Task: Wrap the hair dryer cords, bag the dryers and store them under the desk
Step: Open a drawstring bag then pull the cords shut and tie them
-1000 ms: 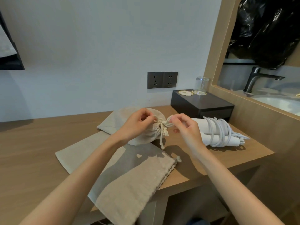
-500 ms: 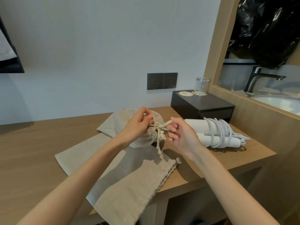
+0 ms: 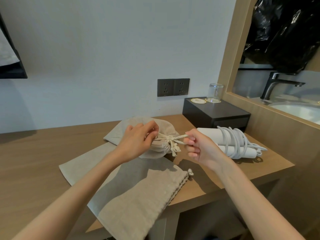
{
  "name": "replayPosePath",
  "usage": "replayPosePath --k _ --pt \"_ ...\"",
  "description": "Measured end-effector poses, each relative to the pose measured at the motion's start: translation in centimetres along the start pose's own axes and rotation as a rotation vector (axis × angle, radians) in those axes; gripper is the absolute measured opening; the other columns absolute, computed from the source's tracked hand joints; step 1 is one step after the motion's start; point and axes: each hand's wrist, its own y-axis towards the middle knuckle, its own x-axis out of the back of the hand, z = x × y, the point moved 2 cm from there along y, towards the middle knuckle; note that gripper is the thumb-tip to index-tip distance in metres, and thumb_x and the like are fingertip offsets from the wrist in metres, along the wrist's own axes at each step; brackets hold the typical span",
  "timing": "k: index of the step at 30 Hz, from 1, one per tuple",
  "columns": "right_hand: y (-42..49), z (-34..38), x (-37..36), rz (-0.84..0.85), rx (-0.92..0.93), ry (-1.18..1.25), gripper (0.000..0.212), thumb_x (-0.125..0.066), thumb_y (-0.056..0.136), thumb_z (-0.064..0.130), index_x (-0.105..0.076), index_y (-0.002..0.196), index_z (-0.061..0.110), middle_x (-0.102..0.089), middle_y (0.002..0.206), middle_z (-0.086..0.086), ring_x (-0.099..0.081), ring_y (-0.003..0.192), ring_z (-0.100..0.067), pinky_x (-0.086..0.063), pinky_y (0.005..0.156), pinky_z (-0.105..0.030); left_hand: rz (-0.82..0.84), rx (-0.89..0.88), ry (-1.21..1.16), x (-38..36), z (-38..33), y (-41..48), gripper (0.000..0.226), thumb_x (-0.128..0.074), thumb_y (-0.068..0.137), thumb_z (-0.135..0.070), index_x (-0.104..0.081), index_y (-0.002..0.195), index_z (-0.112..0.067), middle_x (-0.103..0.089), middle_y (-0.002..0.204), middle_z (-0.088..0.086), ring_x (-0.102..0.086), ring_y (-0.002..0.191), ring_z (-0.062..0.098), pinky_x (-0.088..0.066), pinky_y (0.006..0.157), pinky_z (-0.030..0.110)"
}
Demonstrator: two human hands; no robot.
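Linen bag (image 3: 155,134), filled and cinched, is lying at frame centre on the desk (image 3: 34,161). The left hand (image 3: 136,139) is pinching the drawstring (image 3: 170,141) at the neck; the right hand (image 3: 199,146) is gripping its loop in curled fingers. Right of centre, a cord-wrapped dryer (image 3: 209,133) is lying. A flat bag (image 3: 138,196) is overhanging the edge at lower centre.
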Motion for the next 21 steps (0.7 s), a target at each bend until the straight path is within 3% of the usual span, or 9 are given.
replayPosePath --k 4,6,8,9,11,12,15,17,21 --pt "0.4 -0.5 0.3 -0.024 -0.037 -0.005 0.032 -0.045 0.093 0.018 -0.034 0.063 0.018 -0.034 0.058 0.003 -0.019 0.052 -0.009 -0.023 0.045 -0.018 0.087 -0.007 -0.095 -0.2 0.0 -0.3 0.016 -0.044 0.098 -0.02 -0.044 0.085 -0.03 -0.053 0.072 -0.012 -0.046 0.067 0.003 -0.032 0.074 0.028" --pt "-0.1 -0.1 0.2 -0.055 -0.004 -0.163 0.028 -0.048 0.095 0.02 -0.044 0.068 0.015 -0.043 0.06 0.002 -0.028 0.053 -0.01 -0.03 0.051 -0.02 0.163 0.003 -0.337 0.3 0.2 -0.6 0.014 -0.049 0.097 -0.018 -0.051 0.087 -0.027 -0.057 0.077 -0.011 -0.048 0.063 0.003 -0.037 0.065 0.021" --pt "-0.6 0.4 -0.1 -0.106 0.08 -0.389 0.019 -0.052 0.095 0.022 -0.056 0.08 0.011 -0.055 0.067 0.004 -0.041 0.057 -0.009 -0.037 0.057 -0.021 0.115 0.017 -0.478 0.9 0.5 -0.8 0.009 -0.05 0.097 -0.018 -0.058 0.095 -0.021 -0.062 0.09 -0.007 -0.055 0.071 0.006 -0.042 0.066 0.016" --pt "-0.5 0.7 -0.2 -0.146 0.16 -0.522 0.014 -0.054 0.095 0.024 -0.059 0.089 0.012 -0.058 0.076 0.006 -0.049 0.065 -0.009 -0.04 0.062 -0.021 0.056 0.035 -0.506 1.2 0.7 -0.8 0.01 -0.05 0.097 -0.018 -0.06 0.098 -0.019 -0.062 0.098 -0.006 -0.058 0.078 0.006 -0.043 0.068 0.014" --pt "0.4 1.5 -0.6 -0.24 0.388 -0.774 0.012 -0.055 0.094 0.028 -0.059 0.103 0.022 -0.059 0.102 0.01 -0.055 0.099 -0.011 -0.046 0.082 -0.027 -0.09 0.097 -0.477 1.5 1.4 -0.6 0.015 -0.049 0.097 -0.019 -0.06 0.107 -0.021 -0.059 0.114 -0.006 -0.056 0.094 0.001 -0.042 0.076 0.009" --pt "1.1 2.0 -1.0 -0.253 0.491 -0.865 0.016 -0.053 0.094 0.03 -0.058 0.108 0.027 -0.057 0.114 0.01 -0.05 0.113 -0.014 -0.044 0.093 -0.033 -0.152 0.129 -0.407 1.4 2.1 -0.3 0.019 -0.048 0.098 -0.022 -0.059 0.113 -0.022 -0.057 0.121 -0.006 -0.053 0.106 0.002 -0.039 0.085 0.011" --pt "3.3 3.2 -3.1 -0.187 0.598 -1.039 0.032 -0.043 0.098 0.034 -0.054 0.127 0.027 -0.049 0.137 0.006 -0.041 0.129 -0.017 -0.035 0.107 -0.039 -0.143 0.246 -0.172 0.6 4.4 0.9 0.048 -0.034 0.091 -0.041 -0.049 0.134 -0.026 -0.048 0.139 -0.002 -0.039 0.132 0.019 -0.028 0.111 0.039" --pt "4.7 3.5 -4.8 -0.057 0.537 -1.088 0.041 -0.038 0.101 0.032 -0.043 0.14 0.021 -0.04 0.147 0.002 -0.034 0.137 -0.016 -0.027 0.113 -0.035 -0.054 0.345 -0.142 -0.1 4.9 1.1 0.058 -0.027 0.085 -0.047 -0.042 0.139 -0.033 -0.051 0.138 -0.003 -0.039 0.133 0.023 -0.027 0.109 0.052" --pt "6.2 1.2 -6.3 0.177 0.37 -1.219 0.047 -0.03 0.103 0.033 -0.028 0.149 0.021 -0.031 0.154 0.001 -0.03 0.14 -0.017 -0.024 0.114 -0.034 0.026 0.342 -0.202 -1.3 5.0 0.1 0.067 -0.034 0.074 -0.031 -0.044 0.139 -0.024 -0.054 0.132 0.006 -0.047 0.123 0.025 -0.036 0.105 0.047"
